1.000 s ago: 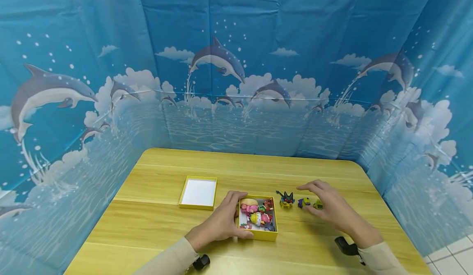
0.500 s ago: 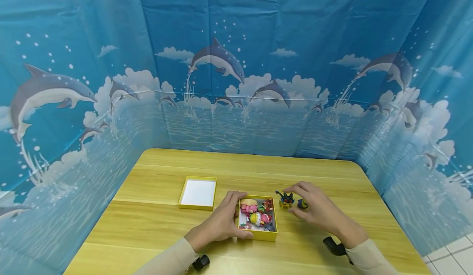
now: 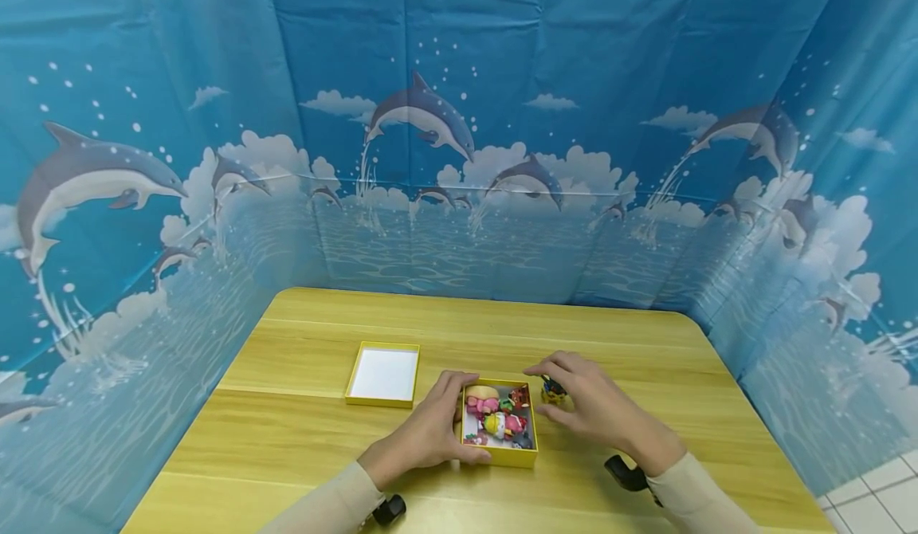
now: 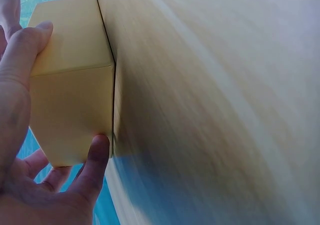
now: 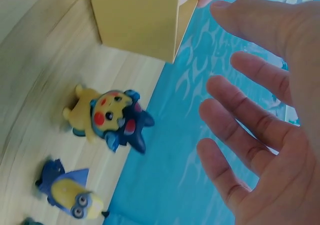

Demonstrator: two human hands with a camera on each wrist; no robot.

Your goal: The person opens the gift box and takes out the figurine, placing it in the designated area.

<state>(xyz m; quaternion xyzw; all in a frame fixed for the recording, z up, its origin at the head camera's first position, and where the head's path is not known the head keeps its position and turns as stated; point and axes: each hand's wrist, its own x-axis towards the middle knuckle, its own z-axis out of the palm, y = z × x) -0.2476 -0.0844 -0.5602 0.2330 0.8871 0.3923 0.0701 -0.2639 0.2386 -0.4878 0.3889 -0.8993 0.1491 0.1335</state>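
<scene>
Left hand (image 3: 428, 430) clamped round box (image 3: 512, 459) edges; lid (image 3: 385, 373) beyond, leftward. Right hand (image 3: 595, 404) fingers apart near toy (image 5: 109, 112); tabletop (image 3: 717, 414) stretches rightward.

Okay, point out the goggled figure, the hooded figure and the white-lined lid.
Goggled figure (image 5: 70, 191), right wrist view: on its yellow body.
Hooded figure (image 5: 106, 116), right wrist view: on its face.
White-lined lid (image 3: 385, 373), head view: on its bare white inside.

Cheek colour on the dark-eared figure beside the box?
Red cheeks; best seen in right wrist view.
</scene>
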